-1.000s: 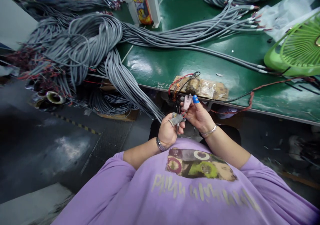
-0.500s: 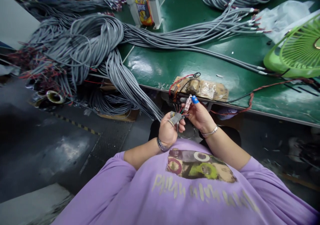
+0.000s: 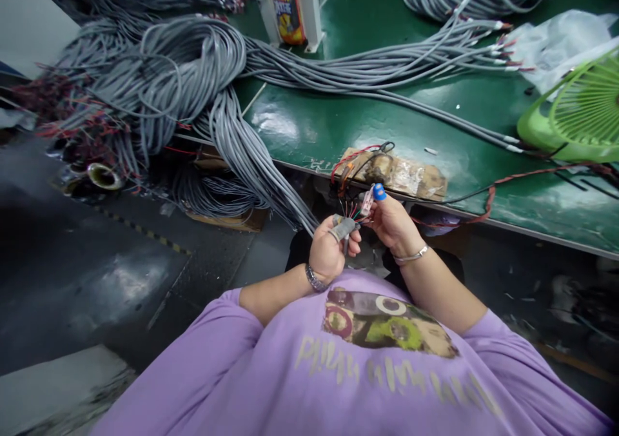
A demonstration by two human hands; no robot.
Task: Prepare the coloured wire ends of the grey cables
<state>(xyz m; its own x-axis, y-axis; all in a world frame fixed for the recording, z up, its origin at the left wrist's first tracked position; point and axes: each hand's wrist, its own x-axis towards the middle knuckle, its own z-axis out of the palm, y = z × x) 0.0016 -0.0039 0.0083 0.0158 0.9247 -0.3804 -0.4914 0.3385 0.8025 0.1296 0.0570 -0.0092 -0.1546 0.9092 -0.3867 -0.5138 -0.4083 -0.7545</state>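
Note:
My left hand is closed round the end of a grey cable, with its thin coloured wires fanning out above the fist. My right hand pinches a small white connector at the tips of those wires; its thumb wears a blue finger cover. Both hands sit close together just below the front edge of the green table, in front of my purple shirt. A taped brown block with red and black leads lies on the table edge right above the hands.
A big heap of grey cables spills off the table's left side toward the floor. More cable bundles run across the table. A green fan and a plastic bag lie at right. A tape roll lies low at left.
The right hand has drawn the white connector in closer to the wire tips held by the left hand. The view has shifted slightly; both hands stay in place.

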